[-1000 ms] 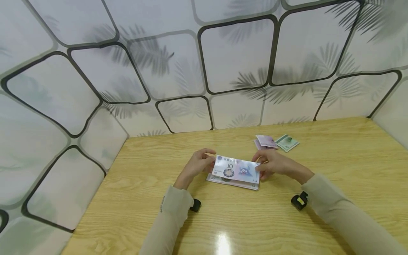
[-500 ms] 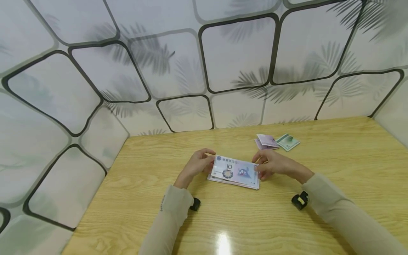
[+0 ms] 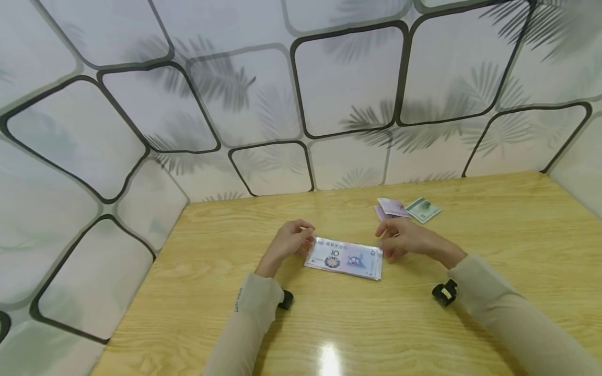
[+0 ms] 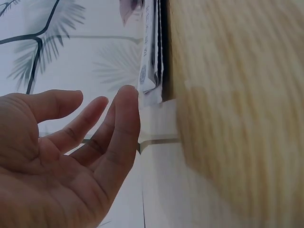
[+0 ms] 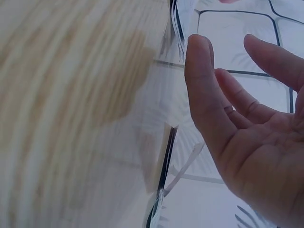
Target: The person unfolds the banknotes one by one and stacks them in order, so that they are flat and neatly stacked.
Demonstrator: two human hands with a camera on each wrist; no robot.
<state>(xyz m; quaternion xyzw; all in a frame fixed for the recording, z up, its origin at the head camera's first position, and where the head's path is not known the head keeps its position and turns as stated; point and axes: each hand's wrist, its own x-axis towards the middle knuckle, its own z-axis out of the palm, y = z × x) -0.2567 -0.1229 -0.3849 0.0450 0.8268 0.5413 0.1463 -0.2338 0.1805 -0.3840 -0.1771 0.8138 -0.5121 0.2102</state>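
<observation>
A stack of banknotes [image 3: 345,259] lies on the table, a pale note marked 10 on top with a blue cartoon figure on it. At its left end is my left hand [image 3: 288,244], fingers loosely bent and holding nothing. In the left wrist view the left hand [image 4: 80,152] has its thumb and fingers apart, a fingertip close to the edge of the stack [image 4: 151,61]. Just off the other end of the notes, my right hand [image 3: 408,241] has relaxed fingers around nothing. The right wrist view shows the right hand [image 5: 251,114] with thumb and fingers spread.
Behind my right hand a folded purple note [image 3: 393,207] and a folded green note [image 3: 423,210] lie on the wooden table [image 3: 226,250]. A patterned wall [image 3: 350,83] rises along the table's back edge. Black wrist devices [image 3: 444,293] hang below both sleeves.
The top note, held up by both hands a second ago, has come down flat onto the others. Both hands have let go and moved slightly outward. The folded notes have stayed put.
</observation>
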